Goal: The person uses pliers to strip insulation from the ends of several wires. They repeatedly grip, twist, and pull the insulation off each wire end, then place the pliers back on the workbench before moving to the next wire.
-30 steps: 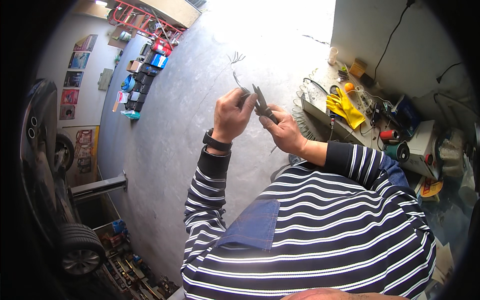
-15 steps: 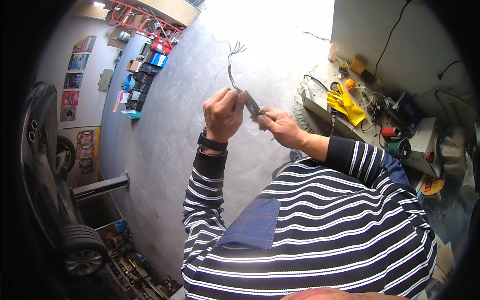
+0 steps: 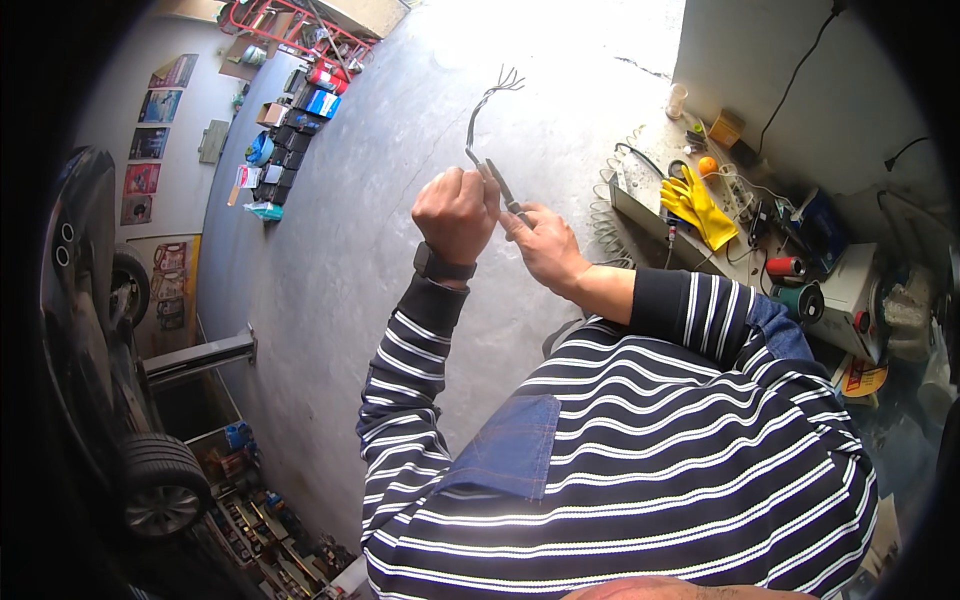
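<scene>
My left hand [image 3: 456,212], with a dark watch on its wrist, is closed in a fist round a dark cable [image 3: 473,128]. Above the fist the cable rises, and its several thin wires are twisted together before they fan out at the tip. Close by on the right, my right hand [image 3: 547,248] grips what look like pliers [image 3: 508,192], their slim dark end slanting up beside the left thumb and the cable. Whether the jaws touch the cable cannot be made out.
At the right, a cluttered bench [image 3: 640,207] carries yellow gloves [image 3: 700,208], an orange [image 3: 708,166] and cords. A coiled hose [image 3: 607,210] hangs by its edge. To the left are a dark car [image 3: 85,300], a wheel [image 3: 165,490] and boxes [image 3: 285,150] along a wall.
My hands have come closer together, the right one moving slightly left and up. The cable's fanned end has shifted up and to the right, and the pliers now show less beyond my fingers.
</scene>
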### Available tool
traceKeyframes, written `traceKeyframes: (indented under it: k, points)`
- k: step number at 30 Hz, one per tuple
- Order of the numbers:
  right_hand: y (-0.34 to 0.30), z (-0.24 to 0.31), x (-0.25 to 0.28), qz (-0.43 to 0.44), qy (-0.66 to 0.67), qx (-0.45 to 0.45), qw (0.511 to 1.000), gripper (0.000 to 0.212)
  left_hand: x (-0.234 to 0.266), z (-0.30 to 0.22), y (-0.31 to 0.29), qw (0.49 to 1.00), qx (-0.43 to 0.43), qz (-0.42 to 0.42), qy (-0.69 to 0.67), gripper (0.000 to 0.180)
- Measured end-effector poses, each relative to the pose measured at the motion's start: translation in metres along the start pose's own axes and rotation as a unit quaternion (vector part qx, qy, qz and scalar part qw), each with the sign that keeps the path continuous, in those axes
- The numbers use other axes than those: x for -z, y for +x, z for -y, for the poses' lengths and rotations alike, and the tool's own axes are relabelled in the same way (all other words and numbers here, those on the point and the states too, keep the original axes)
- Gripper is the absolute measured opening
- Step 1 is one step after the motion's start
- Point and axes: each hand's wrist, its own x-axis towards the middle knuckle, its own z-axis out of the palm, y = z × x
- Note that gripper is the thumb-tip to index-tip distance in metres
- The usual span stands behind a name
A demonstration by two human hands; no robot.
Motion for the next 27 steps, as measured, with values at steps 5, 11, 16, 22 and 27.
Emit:
traceKeyframes:
  k: [5, 11, 16, 22, 27]
  points:
    - [0.006, -0.010, 0.007, -0.006, 0.009, 0.021, 1.000, 0.051, -0.006, 0.002, -0.006, 0.999, 0.044, 0.008, -0.021, 0.024]
    - [0.004, -0.016, 0.021, 0.019, 0.010, 0.078, 0.997, 0.051, -0.006, -0.010, -0.016, 0.936, 0.268, 0.037, -0.224, 0.021]
    - [0.006, -0.025, 0.021, 0.071, 0.038, 0.073, 0.994, 0.049, -0.005, -0.016, -0.026, 0.764, 0.415, 0.062, -0.491, 0.025]
    - [0.014, -0.031, 0.026, 0.047, 0.234, -0.051, 0.970, 0.040, -0.002, -0.027, -0.034, 0.698, 0.437, 0.059, -0.564, 0.022]
    - [0.013, -0.012, 0.063, -0.031, -0.046, 0.203, 0.978, 0.023, -0.004, -0.045, -0.036, 0.726, 0.434, -0.022, -0.532, 0.018]
